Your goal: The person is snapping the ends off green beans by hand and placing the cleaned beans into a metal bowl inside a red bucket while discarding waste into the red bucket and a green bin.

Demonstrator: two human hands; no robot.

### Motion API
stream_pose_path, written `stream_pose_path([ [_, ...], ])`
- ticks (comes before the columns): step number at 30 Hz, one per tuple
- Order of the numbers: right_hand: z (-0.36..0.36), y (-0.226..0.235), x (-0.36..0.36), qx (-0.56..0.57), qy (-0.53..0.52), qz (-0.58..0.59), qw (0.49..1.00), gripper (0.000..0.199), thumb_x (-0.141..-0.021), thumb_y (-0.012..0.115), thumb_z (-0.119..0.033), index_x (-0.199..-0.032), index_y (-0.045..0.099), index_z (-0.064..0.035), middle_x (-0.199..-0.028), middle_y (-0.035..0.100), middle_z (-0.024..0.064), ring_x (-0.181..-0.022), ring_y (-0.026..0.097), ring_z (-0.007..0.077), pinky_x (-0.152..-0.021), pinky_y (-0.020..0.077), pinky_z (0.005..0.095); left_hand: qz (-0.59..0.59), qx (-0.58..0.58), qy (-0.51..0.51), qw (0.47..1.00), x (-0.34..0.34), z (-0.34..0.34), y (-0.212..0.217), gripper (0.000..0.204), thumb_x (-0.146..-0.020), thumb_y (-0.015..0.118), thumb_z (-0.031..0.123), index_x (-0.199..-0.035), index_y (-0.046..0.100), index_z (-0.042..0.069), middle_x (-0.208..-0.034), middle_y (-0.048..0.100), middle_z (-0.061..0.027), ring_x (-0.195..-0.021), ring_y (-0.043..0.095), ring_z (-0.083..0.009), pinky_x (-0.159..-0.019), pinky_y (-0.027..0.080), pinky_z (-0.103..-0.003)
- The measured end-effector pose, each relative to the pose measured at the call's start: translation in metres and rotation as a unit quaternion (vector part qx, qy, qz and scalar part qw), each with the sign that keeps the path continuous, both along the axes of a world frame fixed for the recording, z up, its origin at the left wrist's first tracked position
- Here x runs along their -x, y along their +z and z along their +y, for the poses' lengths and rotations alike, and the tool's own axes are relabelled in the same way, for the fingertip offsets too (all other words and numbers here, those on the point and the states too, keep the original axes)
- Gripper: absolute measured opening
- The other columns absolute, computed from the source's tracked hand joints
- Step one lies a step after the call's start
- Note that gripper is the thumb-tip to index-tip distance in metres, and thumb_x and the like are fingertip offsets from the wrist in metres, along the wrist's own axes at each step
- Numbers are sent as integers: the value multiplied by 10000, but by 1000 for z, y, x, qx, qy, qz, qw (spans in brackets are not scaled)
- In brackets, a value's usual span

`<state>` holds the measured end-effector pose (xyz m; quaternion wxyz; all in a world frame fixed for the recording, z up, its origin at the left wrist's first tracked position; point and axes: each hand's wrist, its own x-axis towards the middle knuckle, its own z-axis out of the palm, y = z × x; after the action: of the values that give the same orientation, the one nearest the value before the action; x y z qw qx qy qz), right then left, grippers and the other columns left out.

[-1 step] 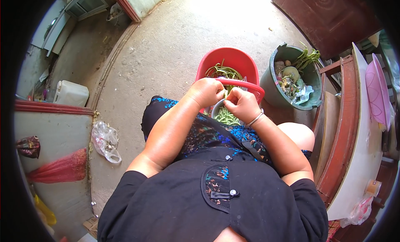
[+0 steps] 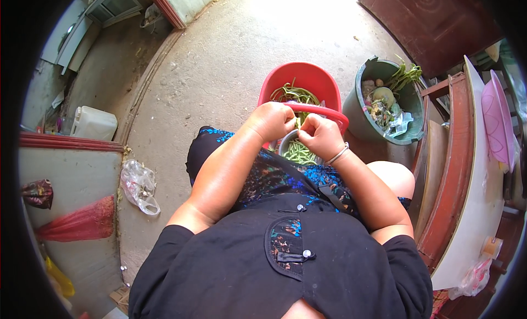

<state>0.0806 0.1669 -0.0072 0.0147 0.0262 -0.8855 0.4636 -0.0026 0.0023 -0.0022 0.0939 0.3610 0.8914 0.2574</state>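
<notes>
My left hand (image 2: pixel 271 122) and my right hand (image 2: pixel 320 137) meet close together over the near side of a red basket (image 2: pixel 301 70) with a raised handle. Both are closed, fingertips pinched around a short green bean (image 2: pixel 298 123) that shows between them. Long green beans (image 2: pixel 296 94) lie in the far part of the basket. Right below my hands, a small pale bowl (image 2: pixel 282 147) holds broken green bean pieces (image 2: pixel 301 154). My fingers cover part of the bean. My right wrist wears a light bangle.
A green bucket (image 2: pixel 357 108) of vegetable scraps stands right of the basket. A wooden frame with a white board (image 2: pixel 466 209) runs along my right. On the floor at left lies a clear plastic bag (image 2: pixel 138 184); beyond the doorway sits a white jug (image 2: pixel 94 122).
My right hand has shifted very slightly up and to the right, away from my left. My left hand and the containers look the same.
</notes>
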Motion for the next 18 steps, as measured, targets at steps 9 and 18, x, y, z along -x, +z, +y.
stream_pose_path([
  [9,22,-37,18,-60,-39,-86,994,156,-729,684,-184,-768,639,-40,-722,656,150,-676,650,273,-649,513,358,-85,58,-93,990,-11,7,7,167,-775,641,228,-769,690,68,-721,649,-134,-682,641,-268,-648,506,-348],
  [18,29,-39,18,165,94,-212,959,281,-832,642,-121,-1090,617,-13,-994,674,119,-925,643,161,-820,507,285,-81,-31,-34,996,-9,4,7,493,-771,677,138,-1244,541,147,-863,667,-98,-783,659,-230,-702,519,-346],
])
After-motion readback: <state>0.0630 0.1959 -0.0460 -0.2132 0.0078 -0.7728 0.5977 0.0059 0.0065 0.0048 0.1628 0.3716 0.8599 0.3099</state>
